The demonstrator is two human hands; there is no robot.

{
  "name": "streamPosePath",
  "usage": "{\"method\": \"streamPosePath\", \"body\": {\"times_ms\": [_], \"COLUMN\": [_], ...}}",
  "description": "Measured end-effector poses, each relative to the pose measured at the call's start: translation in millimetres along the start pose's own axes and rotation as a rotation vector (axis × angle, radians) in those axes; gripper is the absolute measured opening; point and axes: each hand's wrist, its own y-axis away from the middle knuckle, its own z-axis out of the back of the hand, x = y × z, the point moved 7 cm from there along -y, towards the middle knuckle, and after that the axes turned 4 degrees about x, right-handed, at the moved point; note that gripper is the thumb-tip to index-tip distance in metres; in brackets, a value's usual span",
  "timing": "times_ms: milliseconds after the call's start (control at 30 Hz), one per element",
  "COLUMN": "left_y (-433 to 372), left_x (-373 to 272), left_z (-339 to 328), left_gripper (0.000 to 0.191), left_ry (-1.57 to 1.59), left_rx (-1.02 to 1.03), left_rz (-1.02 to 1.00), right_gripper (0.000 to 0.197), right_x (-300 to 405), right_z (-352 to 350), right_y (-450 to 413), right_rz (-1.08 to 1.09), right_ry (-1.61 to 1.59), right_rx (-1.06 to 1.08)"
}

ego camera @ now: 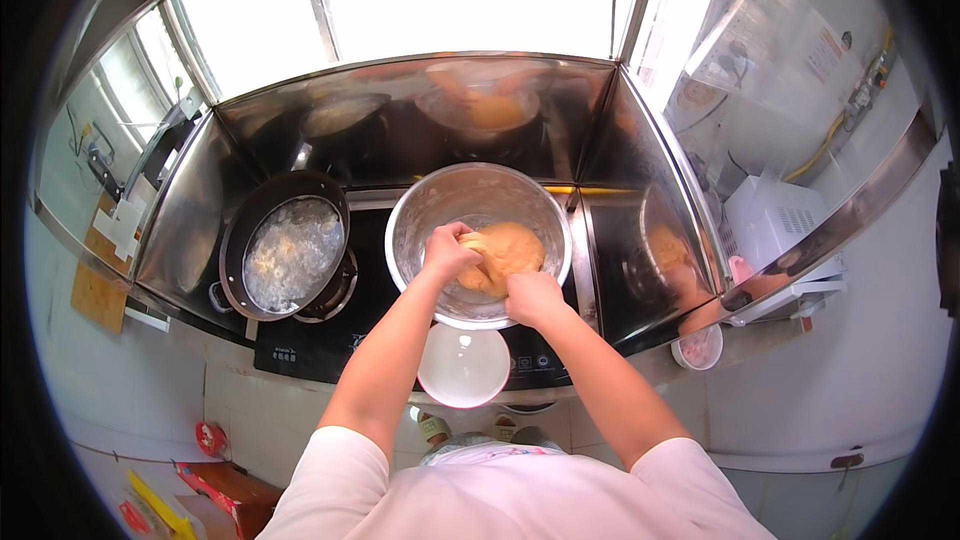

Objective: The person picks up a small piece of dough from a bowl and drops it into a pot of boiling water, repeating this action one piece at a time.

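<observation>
A large metal mixing bowl (405,199) rests on the black glass stove top, and a lump of yellow-orange dough (514,244) lies in it. At the dough's left edge my left hand (448,251) grips a fold, thumb pressed in. My right hand (532,296) is curled at the lower right of the dough, against its edge; its fingertips are hidden, so its hold is unclear. Flour or dough residue coats the bowl's inner wall. Just in front of the bowl sits a white round dish (465,367), partly under my forearms' span.
Left of the bowl, a dark wok (232,255) of bubbling liquid stands over a burner. Metal splash guards (420,116) enclose the stove's back and sides. A small white bowl (697,349) is at the right, and a wooden cutting board (101,277) leans at the far left.
</observation>
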Motion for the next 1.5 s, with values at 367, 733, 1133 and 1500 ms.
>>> {"method": "streamPosePath", "body": {"times_ms": [367, 733, 1133, 1500], "left_y": [29.4, 37.1, 45.5, 33.3], "left_x": [-36.7, -14.0, -25.3, -6.2], "left_z": [36.4, 13.0, 1.3, -17.5], "left_gripper": [0.070, 0.050, 0.034, 0.025], "left_ry": [-0.434, -0.224, -0.362, -0.125], "left_rx": [0.001, 0.037, -0.030, 0.149], "left_rz": [-0.325, -0.176, -0.206, -0.180], "right_gripper": [0.014, 0.018, 0.015, 0.013], "right_x": [17.8, 28.1, 3.3, 1.0], "right_z": [42.4, 19.3, 48.3, 43.5], "right_y": [-6.2, -40.1, -44.4, -30.9], "right_rz": [0.156, 0.469, 0.207, 0.190], "right_ry": [-0.400, -0.148, -0.671, -0.724], "right_rx": [-0.629, -0.597, -0.233, -0.223]}}
